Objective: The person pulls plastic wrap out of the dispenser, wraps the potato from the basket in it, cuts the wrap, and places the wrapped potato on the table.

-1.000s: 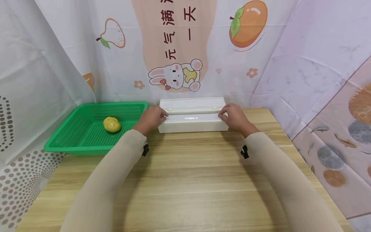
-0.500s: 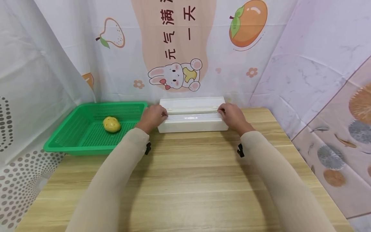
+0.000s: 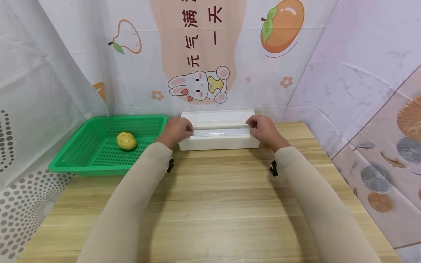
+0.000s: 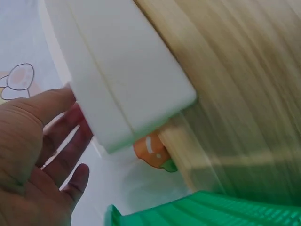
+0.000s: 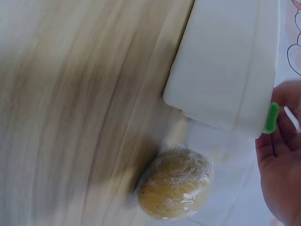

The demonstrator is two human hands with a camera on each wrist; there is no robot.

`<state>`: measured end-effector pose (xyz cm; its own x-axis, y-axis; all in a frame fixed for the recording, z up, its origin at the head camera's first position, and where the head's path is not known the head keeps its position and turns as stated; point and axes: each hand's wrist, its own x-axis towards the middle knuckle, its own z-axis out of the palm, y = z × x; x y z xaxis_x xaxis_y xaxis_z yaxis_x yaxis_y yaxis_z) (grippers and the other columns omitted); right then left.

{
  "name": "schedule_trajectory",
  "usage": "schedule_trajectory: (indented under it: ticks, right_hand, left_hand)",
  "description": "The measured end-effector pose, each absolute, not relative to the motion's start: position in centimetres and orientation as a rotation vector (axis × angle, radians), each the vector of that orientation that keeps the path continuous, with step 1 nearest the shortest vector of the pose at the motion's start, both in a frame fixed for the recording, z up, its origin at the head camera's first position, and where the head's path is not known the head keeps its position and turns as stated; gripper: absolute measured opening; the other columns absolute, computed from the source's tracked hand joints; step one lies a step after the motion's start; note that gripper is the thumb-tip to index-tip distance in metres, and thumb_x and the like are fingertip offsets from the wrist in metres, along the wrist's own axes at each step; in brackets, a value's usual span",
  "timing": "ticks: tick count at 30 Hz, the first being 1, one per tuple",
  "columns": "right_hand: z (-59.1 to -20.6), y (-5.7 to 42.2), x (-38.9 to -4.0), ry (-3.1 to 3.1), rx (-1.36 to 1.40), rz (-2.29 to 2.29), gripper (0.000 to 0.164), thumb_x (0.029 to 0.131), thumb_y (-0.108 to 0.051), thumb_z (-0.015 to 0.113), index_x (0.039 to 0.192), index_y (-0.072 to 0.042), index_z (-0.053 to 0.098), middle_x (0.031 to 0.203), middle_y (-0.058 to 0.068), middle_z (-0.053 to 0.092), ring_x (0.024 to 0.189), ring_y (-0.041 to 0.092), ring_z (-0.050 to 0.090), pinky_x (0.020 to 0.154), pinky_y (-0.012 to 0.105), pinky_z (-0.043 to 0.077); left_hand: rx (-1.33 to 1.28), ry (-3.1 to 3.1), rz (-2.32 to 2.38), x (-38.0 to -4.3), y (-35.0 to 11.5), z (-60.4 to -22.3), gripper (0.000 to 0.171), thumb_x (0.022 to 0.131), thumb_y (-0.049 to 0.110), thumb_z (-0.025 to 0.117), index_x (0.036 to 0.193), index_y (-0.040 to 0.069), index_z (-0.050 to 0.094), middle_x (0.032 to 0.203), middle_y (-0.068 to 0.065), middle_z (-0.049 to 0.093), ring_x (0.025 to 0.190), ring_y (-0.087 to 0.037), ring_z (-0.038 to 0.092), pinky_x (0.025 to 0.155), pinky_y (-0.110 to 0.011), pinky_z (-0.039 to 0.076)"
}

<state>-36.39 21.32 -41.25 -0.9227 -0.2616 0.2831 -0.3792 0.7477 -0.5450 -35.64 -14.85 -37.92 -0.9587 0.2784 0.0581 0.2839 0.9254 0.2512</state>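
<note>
A white cling film dispenser box [image 3: 217, 142] stands at the back of the table with its lid [image 3: 217, 116] raised. Inside, a glossy strip of clear film [image 3: 216, 132] lies across the roll. My left hand [image 3: 175, 129] is at the box's left end; in the left wrist view its thumb [image 4: 49, 102] meets the rim and the fingers reach behind. At the right end is my right hand [image 3: 264, 129], fingers bent beside a green tab [image 5: 271, 118] in the right wrist view. Whether either hand pinches the film is hidden.
A green basket [image 3: 95, 169] stands at the left, holding a yellow potato [image 3: 126, 141]. Another potato [image 5: 174, 183], wrapped in clear film, lies behind the box's right end. The wooden table [image 3: 217, 204] meets a printed curtain [image 3: 138, 73] at the back.
My left hand has shifted slightly right and forward along the box's end. The right hand has edged up and inward, its fingertips nearer the lid. The box stays put.
</note>
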Motion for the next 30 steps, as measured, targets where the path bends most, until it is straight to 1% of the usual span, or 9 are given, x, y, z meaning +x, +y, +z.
schedule_trajectory:
  ticks: [3, 5, 8, 12, 15, 20, 23, 26, 30]
  right_hand:
    - [-41.1, 21.3, -36.4, -2.761, 0.478, 0.903, 0.016, 0.095, -0.001, 0.067, 0.108, -0.002, 0.075, 0.103, 0.014, 0.072, 0.095, 0.028, 0.064, 0.087, 0.043, 0.055]
    - [-41.0, 21.2, -36.4, -2.763, 0.446, 0.886, 0.012, 0.095, -0.004, 0.07, 0.105, -0.004, 0.077, 0.104, 0.013, 0.074, 0.095, 0.027, 0.065, 0.088, 0.043, 0.056]
    - [-40.8, 21.2, -36.4, -2.778, 0.4, 0.905, 0.011, 0.096, -0.006, 0.071, 0.104, -0.005, 0.079, 0.105, 0.012, 0.075, 0.097, 0.028, 0.065, 0.089, 0.043, 0.056]
    - [-40.5, 21.4, -36.2, -2.812, 0.313, 1.017, 0.013, 0.098, -0.009, 0.071, 0.108, -0.006, 0.077, 0.108, 0.013, 0.073, 0.099, 0.028, 0.062, 0.09, 0.043, 0.055]
    - [-40.4, 21.5, -36.1, -2.832, 0.248, 1.083, 0.014, 0.1, -0.012, 0.069, 0.111, -0.007, 0.077, 0.11, 0.012, 0.072, 0.1, 0.028, 0.061, 0.091, 0.042, 0.054]
    - [-40.1, 21.5, -36.1, -2.842, 0.225, 1.099, 0.015, 0.101, -0.013, 0.067, 0.11, -0.008, 0.077, 0.112, 0.012, 0.072, 0.102, 0.028, 0.06, 0.089, 0.042, 0.053]
    - [-40.1, 21.4, -36.2, -2.839, 0.214, 1.099, 0.014, 0.101, -0.013, 0.067, 0.108, -0.008, 0.078, 0.11, 0.012, 0.071, 0.102, 0.028, 0.06, 0.088, 0.042, 0.053]
    - [-40.1, 21.5, -36.3, -2.838, 0.192, 1.099, 0.013, 0.101, -0.013, 0.067, 0.106, -0.009, 0.078, 0.109, 0.011, 0.071, 0.102, 0.028, 0.061, 0.087, 0.041, 0.053]
    - [-40.2, 21.5, -36.3, -2.83, 0.175, 1.107, 0.013, 0.101, -0.013, 0.066, 0.106, -0.008, 0.077, 0.11, 0.012, 0.071, 0.104, 0.029, 0.06, 0.088, 0.043, 0.053]
  left_hand:
    - [-0.454, -3.091, -0.334, -35.5, -14.6, -37.4, 0.008, 0.096, 0.014, 0.073, 0.096, 0.013, 0.081, 0.097, -0.003, 0.075, 0.088, -0.024, 0.062, 0.081, -0.037, 0.055]
    - [-0.466, -3.119, -0.301, -35.4, -14.6, -37.0, 0.011, 0.097, 0.01, 0.07, 0.098, 0.012, 0.08, 0.1, -0.004, 0.075, 0.09, -0.024, 0.062, 0.082, -0.038, 0.055]
    - [-0.504, -3.163, -0.291, -35.1, -14.8, -36.3, 0.017, 0.097, 0.004, 0.066, 0.102, 0.01, 0.081, 0.107, -0.006, 0.075, 0.095, -0.025, 0.063, 0.088, -0.04, 0.056]
    - [-0.533, -3.195, -0.29, -35.1, -15.3, -35.7, 0.016, 0.095, 0.003, 0.069, 0.103, 0.009, 0.082, 0.109, -0.007, 0.076, 0.097, -0.025, 0.064, 0.091, -0.041, 0.057]
    - [-0.564, -3.174, -0.26, -35.3, -15.7, -35.8, 0.011, 0.095, 0.007, 0.073, 0.101, 0.01, 0.083, 0.105, -0.006, 0.077, 0.094, -0.023, 0.065, 0.09, -0.04, 0.058]
    - [-0.701, -3.087, -0.092, -35.6, -15.9, -36.6, 0.008, 0.096, 0.012, 0.073, 0.093, 0.012, 0.081, 0.097, -0.002, 0.076, 0.087, -0.021, 0.064, 0.083, -0.037, 0.057]
    - [-0.771, -3.034, 0.022, -35.8, -15.7, -37.0, 0.013, 0.097, 0.012, 0.071, 0.087, 0.015, 0.078, 0.088, 0.001, 0.073, 0.081, -0.019, 0.061, 0.076, -0.033, 0.054]
    - [-0.804, -3.003, 0.093, -36.0, -15.5, -37.1, 0.022, 0.099, 0.009, 0.066, 0.079, 0.014, 0.072, 0.077, 0.001, 0.065, 0.073, -0.019, 0.056, 0.067, -0.032, 0.047]
    - [-0.817, -2.993, 0.121, -36.1, -15.4, -37.1, 0.026, 0.099, 0.005, 0.058, 0.075, 0.011, 0.064, 0.071, -0.002, 0.056, 0.069, -0.021, 0.051, 0.063, -0.032, 0.04]
